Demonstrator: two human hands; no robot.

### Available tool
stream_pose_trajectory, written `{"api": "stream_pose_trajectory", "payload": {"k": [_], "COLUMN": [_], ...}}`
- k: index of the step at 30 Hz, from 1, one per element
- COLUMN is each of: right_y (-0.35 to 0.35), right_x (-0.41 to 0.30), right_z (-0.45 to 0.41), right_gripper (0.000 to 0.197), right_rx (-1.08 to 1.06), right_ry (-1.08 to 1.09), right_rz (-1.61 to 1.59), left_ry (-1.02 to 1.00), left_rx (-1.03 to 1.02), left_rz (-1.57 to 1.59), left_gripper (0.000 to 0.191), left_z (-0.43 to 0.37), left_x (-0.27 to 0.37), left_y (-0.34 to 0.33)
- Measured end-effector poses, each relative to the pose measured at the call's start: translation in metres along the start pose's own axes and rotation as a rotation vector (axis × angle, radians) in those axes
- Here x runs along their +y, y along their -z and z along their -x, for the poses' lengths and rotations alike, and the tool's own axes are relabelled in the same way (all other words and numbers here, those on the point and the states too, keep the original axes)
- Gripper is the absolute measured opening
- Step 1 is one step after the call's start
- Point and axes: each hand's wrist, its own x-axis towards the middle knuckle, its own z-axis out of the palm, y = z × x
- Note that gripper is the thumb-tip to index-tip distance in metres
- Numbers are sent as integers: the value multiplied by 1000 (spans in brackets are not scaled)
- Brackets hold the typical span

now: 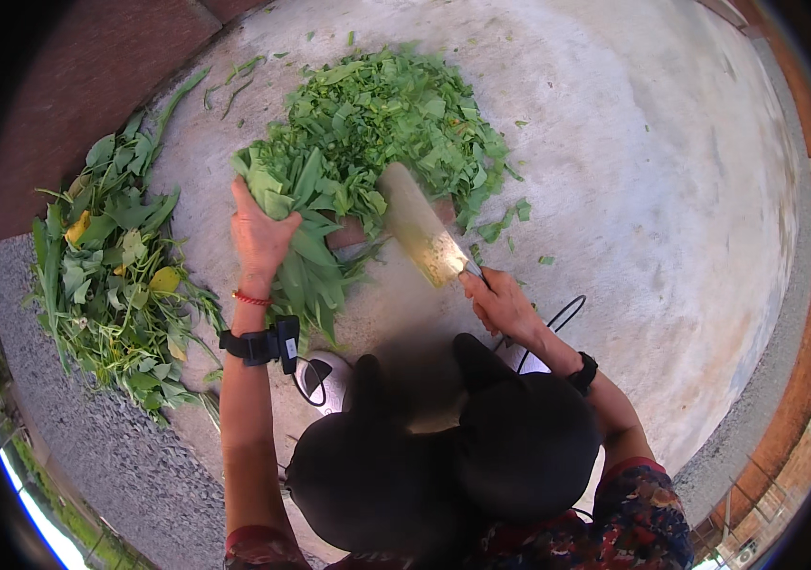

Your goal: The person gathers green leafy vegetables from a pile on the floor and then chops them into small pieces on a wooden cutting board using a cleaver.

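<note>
A thick bundle of long green leaves (312, 263) is gripped in my left hand (260, 234), with cut ends at its top and leaf tips hanging toward my feet. My right hand (501, 299) holds a cleaver (421, 226) by its handle. Its broad blade points up and left, to the right of the bundle and apart from it. Just beyond both hands lies a heap of chopped green leaves (398, 121) on the concrete. Part of a reddish-brown board or block (348, 234) shows under the heap's near edge; the rest is hidden.
At left, a pile of uncut leafy stems (120, 285) with some yellow leaves spreads over concrete and gravel (156, 456). Leaf scraps (498, 226) dot the concrete floor (633, 214). My bent knees (526, 442) and shoes (327, 377) are close below. Reddish-brown paving (92, 92) lies at upper left.
</note>
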Motion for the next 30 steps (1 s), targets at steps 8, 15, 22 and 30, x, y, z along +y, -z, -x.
{"api": "stream_pose_trajectory", "payload": {"k": [8, 15, 22, 30], "right_y": [-1, 28, -14, -13], "right_x": [-32, -107, -145, -108], "right_z": [-31, -18, -69, -110], "right_gripper": [41, 35, 35, 42], "right_rx": [-53, 384, 455, 395], "right_ry": [64, 486, 920, 617], "right_rz": [-63, 204, 133, 694], "left_ry": [-146, -395, -231, -223], "left_rx": [-102, -230, -383, -425], "left_rz": [-255, -450, -533, -622], "left_gripper": [82, 68, 55, 55], "left_z": [7, 2, -9, -18], "left_x": [48, 27, 35, 40], "left_y": [8, -60, -56, -60]}}
